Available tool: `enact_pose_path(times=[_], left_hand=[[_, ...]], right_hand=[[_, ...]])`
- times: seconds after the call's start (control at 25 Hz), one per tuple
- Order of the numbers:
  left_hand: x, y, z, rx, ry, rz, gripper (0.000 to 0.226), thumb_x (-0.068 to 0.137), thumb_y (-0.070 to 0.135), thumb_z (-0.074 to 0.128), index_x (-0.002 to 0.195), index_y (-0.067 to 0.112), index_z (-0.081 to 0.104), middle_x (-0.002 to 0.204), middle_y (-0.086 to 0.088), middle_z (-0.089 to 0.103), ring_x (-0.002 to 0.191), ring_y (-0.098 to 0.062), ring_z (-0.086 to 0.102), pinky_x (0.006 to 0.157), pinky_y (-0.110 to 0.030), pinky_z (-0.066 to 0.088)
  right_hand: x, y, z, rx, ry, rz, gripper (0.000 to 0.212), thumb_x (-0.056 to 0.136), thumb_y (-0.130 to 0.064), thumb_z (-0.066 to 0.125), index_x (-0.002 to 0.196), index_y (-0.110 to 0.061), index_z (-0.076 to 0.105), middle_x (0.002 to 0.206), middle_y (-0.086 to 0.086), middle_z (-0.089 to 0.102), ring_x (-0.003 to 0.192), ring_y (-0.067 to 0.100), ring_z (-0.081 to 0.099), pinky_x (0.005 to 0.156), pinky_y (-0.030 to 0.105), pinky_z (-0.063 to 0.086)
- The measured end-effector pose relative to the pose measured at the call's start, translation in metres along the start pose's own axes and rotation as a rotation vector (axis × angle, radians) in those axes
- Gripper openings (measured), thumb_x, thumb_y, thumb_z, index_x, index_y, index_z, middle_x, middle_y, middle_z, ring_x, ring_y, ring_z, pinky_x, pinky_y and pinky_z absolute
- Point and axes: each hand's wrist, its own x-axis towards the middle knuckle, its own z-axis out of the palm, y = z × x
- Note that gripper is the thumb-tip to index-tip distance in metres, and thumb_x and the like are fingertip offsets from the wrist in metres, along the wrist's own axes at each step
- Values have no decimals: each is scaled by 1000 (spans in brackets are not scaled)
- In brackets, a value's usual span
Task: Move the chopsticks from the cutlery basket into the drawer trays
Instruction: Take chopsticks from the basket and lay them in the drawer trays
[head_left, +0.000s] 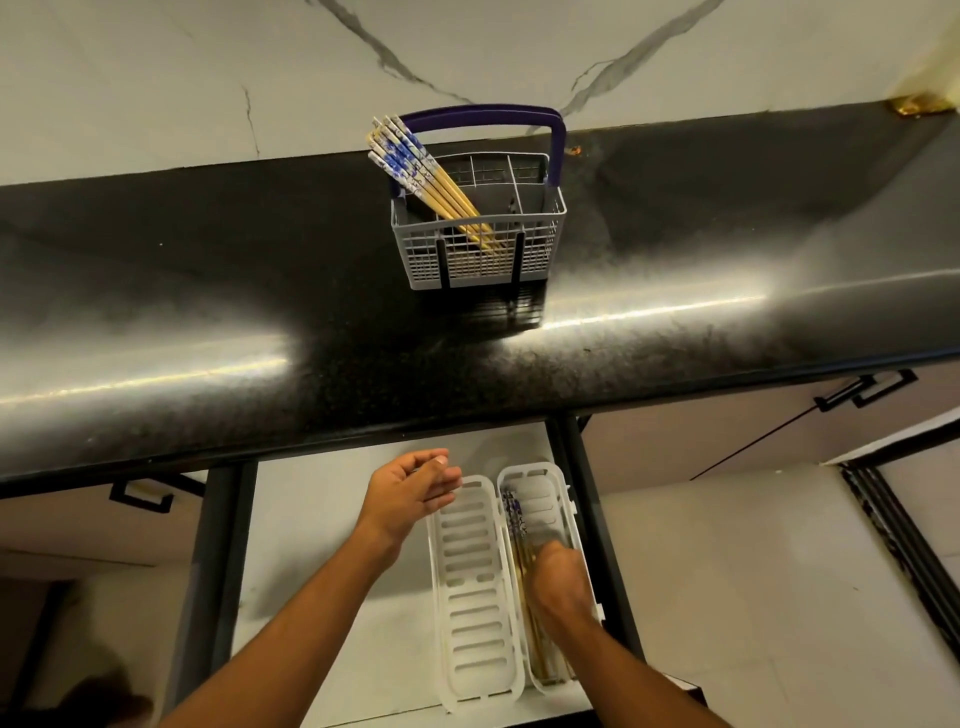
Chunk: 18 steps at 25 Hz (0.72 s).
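A grey cutlery basket (478, 244) with a dark blue handle stands on the black counter. Several chopsticks (415, 166) with blue-and-white tops lean out of its left side. Below, in the open drawer (332, 545), lie two white slotted trays side by side. The left tray (470, 587) holds nothing. The right tray (545, 499) holds several chopsticks (517, 525). My right hand (561, 577) reaches down into the right tray, fingers curled at the chopsticks there. My left hand (410, 491) hovers over the far end of the left tray, relaxed and holding nothing.
The black counter (260, 312) overhangs the back of the drawer. Dark drawer rails run along both sides. Cabinet fronts with black handles (865, 392) sit at right and left. A marble wall (208, 78) rises behind the counter.
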Motion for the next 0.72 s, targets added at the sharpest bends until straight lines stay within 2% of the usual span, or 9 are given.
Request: enact_pose_path(times=[0.16,0.28,0.36,0.44,0.52,0.6,0.72], left_hand=[[-2,-3,-1,-16,6,-18,24,97,16,58,117,4,65,99,-17,77,90,-27,76,71,-27,63],[-2,-5,0,-34,9,-22,24,97,16,58,117,4,66,97,-15,78,90,-27,76,72,-29,63],[-2,-5,2,-50,8,-24,23,97,16,58,116,5,66,96,-15,78,90,-28,76,71,-29,63],[-3,-4,2,-58,3,-26,23,98,16,58,115,5,66,96,-15,78,91,-28,76,72,-29,63],[-3,-4,1,-66,-1,-31,23,98,16,58,115,5,66,97,-15,78,91,-29,76,73,-30,63],[-4,-4,-1,-72,5,-35,22,97,16,58,115,5,66,97,-16,78,92,-29,76,74,-31,63],[-4,-3,-5,-90,11,-44,22,98,16,57,115,5,66,99,-18,77,94,-31,75,77,-34,63]], right_hand=[[0,2,-4,28,-10,15,18,94,-5,53,83,-13,64,77,0,62,72,14,66,61,23,59],[1,4,-6,12,-4,13,15,96,-9,53,93,-10,68,69,-5,53,59,6,54,45,12,39],[1,4,-3,-14,-4,-9,16,98,-12,51,100,-10,66,63,-8,43,54,3,44,41,11,30],[-1,3,-1,-51,8,-37,15,98,-13,52,102,-10,66,66,-7,46,58,4,49,46,11,39],[-2,2,-1,-64,34,-48,13,97,-14,55,101,-11,68,79,-2,62,70,9,63,61,18,55],[-4,1,-1,-84,52,-62,13,97,-14,56,101,-12,69,91,2,71,75,11,66,68,20,58],[-2,-1,-1,-113,55,-91,13,97,-14,55,101,-12,68,95,2,71,76,11,65,70,21,59]])
